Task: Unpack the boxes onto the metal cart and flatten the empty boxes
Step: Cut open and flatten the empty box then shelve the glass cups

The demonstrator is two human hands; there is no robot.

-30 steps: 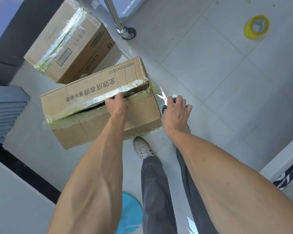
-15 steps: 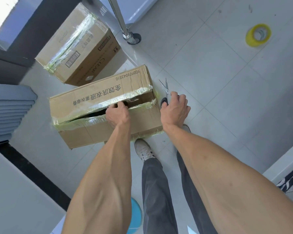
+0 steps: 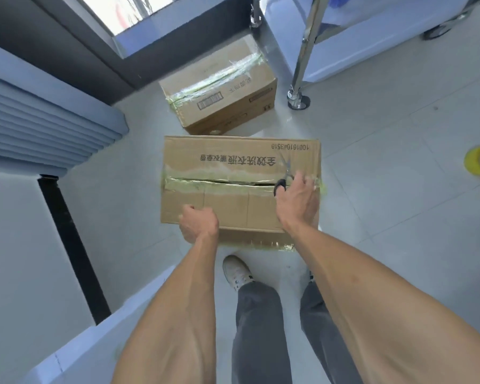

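Gripping: your left hand (image 3: 198, 227) curls over the near edge of the brown taped cardboard box (image 3: 233, 187) on the floor.
Right hand (image 3: 297, 202): you hold black-handled scissors (image 3: 284, 173) at the box's slit seam.
Behind: second taped cardboard box (image 3: 219, 87), beside the metal cart's leg (image 3: 302, 59).

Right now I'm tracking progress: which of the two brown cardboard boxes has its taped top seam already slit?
The nearer brown cardboard box, under both hands; a dark gap runs along its seam. The farther box's tape looks unbroken.
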